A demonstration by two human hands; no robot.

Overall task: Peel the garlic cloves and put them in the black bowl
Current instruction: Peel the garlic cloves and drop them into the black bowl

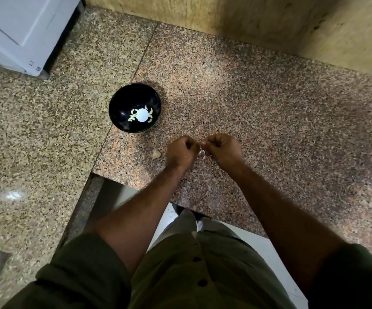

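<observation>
On the speckled granite counter (258,103), which is filling most of the view, a person in an olive shirt (194,275) is standing at the near edge with both forearms reaching forward. A white appliance (20,32) is sitting at the far left corner, and a tan wall (270,21) is running along the back. The black bowl (122,101) is resting on the counter to the left of the hands, holding several peeled garlic cloves (133,118) around a bright white spot at its bottom. The left hand (181,151) and the right hand (222,148) are meeting knuckle to knuckle, fingers curled, both pinching a small pale garlic clove (202,152) between them. One unpeeled clove (156,154) is lying on the counter just left of the left hand.
</observation>
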